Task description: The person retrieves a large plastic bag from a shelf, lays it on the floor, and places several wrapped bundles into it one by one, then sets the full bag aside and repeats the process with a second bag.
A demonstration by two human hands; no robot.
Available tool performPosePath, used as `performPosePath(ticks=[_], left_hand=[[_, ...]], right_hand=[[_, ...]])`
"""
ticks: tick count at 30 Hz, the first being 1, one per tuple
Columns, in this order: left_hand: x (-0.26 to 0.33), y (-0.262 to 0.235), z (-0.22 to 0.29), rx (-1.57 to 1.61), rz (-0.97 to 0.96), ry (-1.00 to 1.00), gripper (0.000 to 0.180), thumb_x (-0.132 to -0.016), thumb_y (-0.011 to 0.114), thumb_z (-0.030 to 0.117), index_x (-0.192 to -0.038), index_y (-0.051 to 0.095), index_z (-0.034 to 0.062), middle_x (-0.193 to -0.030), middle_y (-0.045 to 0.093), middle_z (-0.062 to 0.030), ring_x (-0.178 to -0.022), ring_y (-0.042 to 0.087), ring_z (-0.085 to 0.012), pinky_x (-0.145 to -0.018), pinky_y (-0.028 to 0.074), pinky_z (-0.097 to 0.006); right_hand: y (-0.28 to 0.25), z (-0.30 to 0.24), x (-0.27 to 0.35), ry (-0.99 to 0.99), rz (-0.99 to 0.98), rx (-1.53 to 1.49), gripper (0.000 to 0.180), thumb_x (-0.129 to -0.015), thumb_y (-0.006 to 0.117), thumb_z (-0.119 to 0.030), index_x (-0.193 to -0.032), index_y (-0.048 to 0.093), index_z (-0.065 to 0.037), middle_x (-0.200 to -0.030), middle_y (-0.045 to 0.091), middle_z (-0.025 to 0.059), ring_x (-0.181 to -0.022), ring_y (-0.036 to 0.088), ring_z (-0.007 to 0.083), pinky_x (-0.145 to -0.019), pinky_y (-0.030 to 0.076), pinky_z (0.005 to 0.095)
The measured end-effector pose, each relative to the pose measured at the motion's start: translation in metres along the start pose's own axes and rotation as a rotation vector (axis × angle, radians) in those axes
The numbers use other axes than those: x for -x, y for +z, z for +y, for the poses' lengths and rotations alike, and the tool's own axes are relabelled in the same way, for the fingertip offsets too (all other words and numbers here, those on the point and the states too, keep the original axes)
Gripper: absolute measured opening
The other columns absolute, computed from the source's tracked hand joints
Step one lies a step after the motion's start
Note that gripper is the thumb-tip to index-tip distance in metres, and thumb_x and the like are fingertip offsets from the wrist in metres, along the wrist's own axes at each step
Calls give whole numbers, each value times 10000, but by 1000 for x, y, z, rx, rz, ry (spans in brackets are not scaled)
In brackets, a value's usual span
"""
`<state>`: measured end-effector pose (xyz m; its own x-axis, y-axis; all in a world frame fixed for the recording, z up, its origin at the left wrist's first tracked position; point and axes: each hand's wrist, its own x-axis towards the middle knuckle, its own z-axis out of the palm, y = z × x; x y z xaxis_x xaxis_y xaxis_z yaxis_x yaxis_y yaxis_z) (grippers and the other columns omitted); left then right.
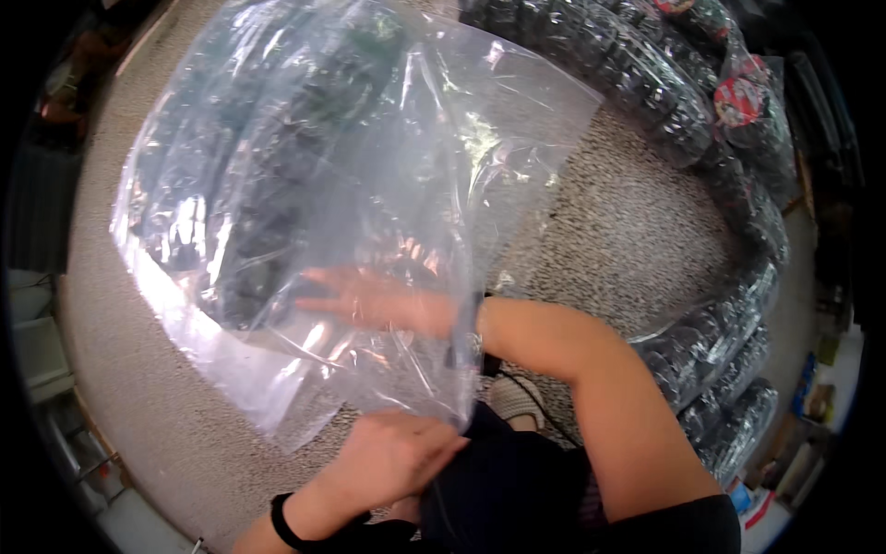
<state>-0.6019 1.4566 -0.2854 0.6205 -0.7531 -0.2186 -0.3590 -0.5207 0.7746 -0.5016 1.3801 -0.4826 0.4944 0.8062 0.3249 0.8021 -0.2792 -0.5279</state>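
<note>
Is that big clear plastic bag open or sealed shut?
Open: the right hand reaches into the clear plastic bag and shows through its film, while the left hand holds the bag's edge.

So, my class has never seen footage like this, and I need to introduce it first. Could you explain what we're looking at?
There is no robot here: a person is working with two bare hands. The single picture comes from a wide fisheye camera worn on the head, looking down, so straight edges bend and the corners go black. The picture's left is the person's left.

The left hand grips the near edge of a large clear plastic bag. The right hand shows through the plastic, fingers spread, near dark items inside; exactly what they are is unclear.

The bag lies on a speckled floor. To the right are more dark bundles in clear wrapping.
</note>
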Motion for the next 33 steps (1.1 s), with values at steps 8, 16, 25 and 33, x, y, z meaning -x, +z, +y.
performPosePath(ticks=[8,16,25,33], left_hand=[[-1,82,-65,-56,-102,-108,172,-788,637,145,-675,541,58,-677,537,-95,-666,568,-300,-590,456,-385],[-29,82,-50,169,159,-97,133,-785,642,85,-737,543,11,-808,493,-118,-688,532,-299,-593,441,-375],[-15,71,-40,135,372,28,149,-789,649,112,-734,539,29,-734,475,-108,-665,510,-300,-574,421,-376],[-3,70,-34,-35,359,215,185,-742,711,146,-721,541,76,-716,479,-62,-638,523,-249,-543,432,-347]], right_hand=[[-284,16,333,880,454,750,509,-790,668,-170,-1235,473,-17,-1239,486,211,-1166,438,392,-1010,334,433],[-188,-197,447,1308,-621,212,266,-774,617,-327,-717,544,-77,-676,582,108,-653,582,342,-589,458,441],[-217,-106,206,844,381,-44,268,-834,632,-175,-1005,503,-13,-962,528,97,-855,530,238,-798,429,328],[-147,-71,196,533,28,232,281,-847,632,-220,-667,476,-70,-639,433,17,-632,474,160,-572,388,310]])
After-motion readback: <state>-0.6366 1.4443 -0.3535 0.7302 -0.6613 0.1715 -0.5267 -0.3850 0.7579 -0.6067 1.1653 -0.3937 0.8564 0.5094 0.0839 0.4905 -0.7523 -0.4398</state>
